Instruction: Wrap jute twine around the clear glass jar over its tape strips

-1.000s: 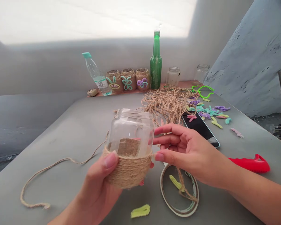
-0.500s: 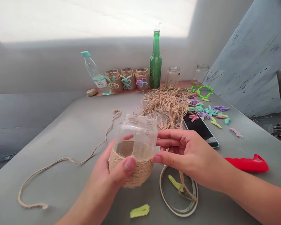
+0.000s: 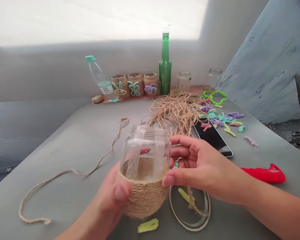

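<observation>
A clear glass jar (image 3: 147, 143) is tilted slightly above the table, its lower half wound with jute twine (image 3: 147, 196) and strips of clear tape showing above. My left hand (image 3: 115, 193) grips it from the left, thumb on the twine. My right hand (image 3: 197, 166) holds the jar's right side, thumb at the upper edge of the winding and fingers against the glass. Beneath the right hand a twine strand (image 3: 193, 201) hangs into a roll of tape (image 3: 173, 213); its path through the fingers is hidden.
A tangled heap of twine (image 3: 177, 110) lies behind, beside a phone (image 3: 216, 140) and colourful pipe-cleaner pieces (image 3: 222, 118). A red-handled tool (image 3: 265, 175) is at right, a loose twine length (image 3: 72, 170) at left. Bottles and decorated jars (image 3: 135, 85) line the back.
The jar has come lower and nearer, and it stands more upright. My left thumb has shifted left on the winding; my right hand stays at the jar's right side.
</observation>
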Available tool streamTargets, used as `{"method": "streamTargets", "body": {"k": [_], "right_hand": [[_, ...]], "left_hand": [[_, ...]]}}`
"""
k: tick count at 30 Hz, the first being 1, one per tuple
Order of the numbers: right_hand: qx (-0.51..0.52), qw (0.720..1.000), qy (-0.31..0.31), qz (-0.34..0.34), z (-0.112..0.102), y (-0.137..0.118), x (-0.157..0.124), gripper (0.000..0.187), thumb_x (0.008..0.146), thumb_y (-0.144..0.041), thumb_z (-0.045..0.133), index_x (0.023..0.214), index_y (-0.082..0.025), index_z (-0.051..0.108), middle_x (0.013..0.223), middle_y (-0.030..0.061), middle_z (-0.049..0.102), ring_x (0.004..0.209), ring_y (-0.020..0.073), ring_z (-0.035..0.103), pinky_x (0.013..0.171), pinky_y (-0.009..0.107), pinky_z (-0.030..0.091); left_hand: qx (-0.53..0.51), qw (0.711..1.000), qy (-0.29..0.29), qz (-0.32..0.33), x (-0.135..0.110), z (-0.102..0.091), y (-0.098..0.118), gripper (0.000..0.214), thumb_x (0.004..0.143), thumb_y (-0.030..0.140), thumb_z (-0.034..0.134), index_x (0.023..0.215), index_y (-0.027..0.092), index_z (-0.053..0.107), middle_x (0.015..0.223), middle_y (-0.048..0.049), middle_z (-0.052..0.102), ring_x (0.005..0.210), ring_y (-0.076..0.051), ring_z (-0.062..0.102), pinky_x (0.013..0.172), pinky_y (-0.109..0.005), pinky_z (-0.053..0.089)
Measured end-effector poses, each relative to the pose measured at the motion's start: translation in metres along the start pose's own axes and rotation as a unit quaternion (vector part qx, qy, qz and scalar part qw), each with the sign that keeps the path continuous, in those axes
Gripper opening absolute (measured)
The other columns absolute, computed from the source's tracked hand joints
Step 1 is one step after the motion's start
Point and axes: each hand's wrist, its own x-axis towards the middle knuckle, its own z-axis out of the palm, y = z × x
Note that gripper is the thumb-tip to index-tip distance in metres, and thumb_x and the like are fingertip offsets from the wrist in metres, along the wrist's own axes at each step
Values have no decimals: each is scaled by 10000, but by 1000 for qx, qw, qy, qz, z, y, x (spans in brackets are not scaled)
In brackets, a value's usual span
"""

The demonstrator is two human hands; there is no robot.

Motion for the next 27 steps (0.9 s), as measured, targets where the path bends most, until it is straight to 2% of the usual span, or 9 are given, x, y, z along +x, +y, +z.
{"method": "streamTargets", "body": {"k": [2, 4, 7, 9, 12, 18, 23, 25, 27], "right_hand": [[-20, 1000, 15, -6, 1, 1, 0, 657, 649, -154, 997, 1207, -307, 687, 1016, -28, 756, 810, 103, 624, 727, 203, 563], [-45, 999, 24, -11, 1, 1, 0, 663, 637, -149, 1001, 1202, -314, 695, 995, -38, 760, 771, 90, 608, 679, 173, 541], [-94, 995, 28, -15, -1, 0, -1, 627, 675, -187, 985, 1214, -333, 700, 1039, -29, 771, 734, 88, 594, 646, 183, 531], [-118, 992, 30, -17, -4, -1, -1, 562, 713, -221, 965, 1199, -341, 709, 1080, -17, 774, 772, 113, 627, 696, 233, 562], [-105, 994, 26, -16, -5, -2, 0, 519, 722, -225, 958, 1168, -342, 719, 1135, -9, 772, 907, 168, 698, 810, 311, 601], [-41, 999, 28, 4, -4, -1, 6, 513, 711, -196, 962, 1152, -266, 710, 1102, 15, 768, 957, 156, 724, 817, 252, 603], [-41, 999, 3, 13, -4, -2, 5, 589, 743, -251, 952, 1258, -267, 666, 1300, 44, 705, 1118, 193, 677, 926, 314, 604], [-14, 999, -46, 26, -4, -3, 4, 522, 806, -288, 910, 1266, -248, 668, 1329, 73, 703, 1201, 228, 676, 990, 360, 589], [4, 998, -46, 33, -3, -3, 4, 516, 807, -295, 910, 1262, -244, 671, 1268, 77, 735, 1181, 238, 702, 978, 364, 593]], "left_hand": [[53, 998, 25, 1, 0, -2, -2, 741, 695, 653, 860, 1310, 293, 657, 1220, -100, 803, 1076, -368, 751, 860, -433, 616], [87, 995, 48, -22, 0, -3, -2, 723, 720, 594, 868, 1331, 282, 637, 1253, -119, 792, 1106, -377, 739, 852, -413, 605], [66, 996, 50, -17, 0, -1, 2, 607, 732, 573, 859, 1228, 264, 697, 1076, -94, 837, 904, -325, 782, 715, -359, 599], [6, 1000, 25, -15, -1, 0, 6, 532, 754, 565, 840, 1178, 261, 734, 970, -71, 848, 783, -293, 791, 653, -343, 595], [-70, 997, -2, -43, -3, -1, 9, 476, 795, 535, 813, 1184, 266, 760, 1017, -86, 860, 864, -344, 817, 642, -351, 620], [-108, 989, -8, -99, -6, -7, 8, 534, 758, 550, 822, 1207, 266, 772, 996, -108, 864, 871, -388, 823, 613, -367, 638], [-128, 985, -23, -109, -3, -8, 8, 533, 744, 549, 824, 1203, 282, 775, 1023, -104, 865, 881, -382, 826, 631, -362, 631], [-120, 986, -4, -114, -3, -7, 8, 561, 724, 573, 830, 1196, 276, 770, 1058, -105, 861, 926, -394, 815, 653, -376, 627], [-70, 992, 51, -97, -2, -3, 7, 590, 692, 608, 846, 1167, 269, 760, 1062, -100, 858, 987, -401, 793, 686, -381, 616]]}}
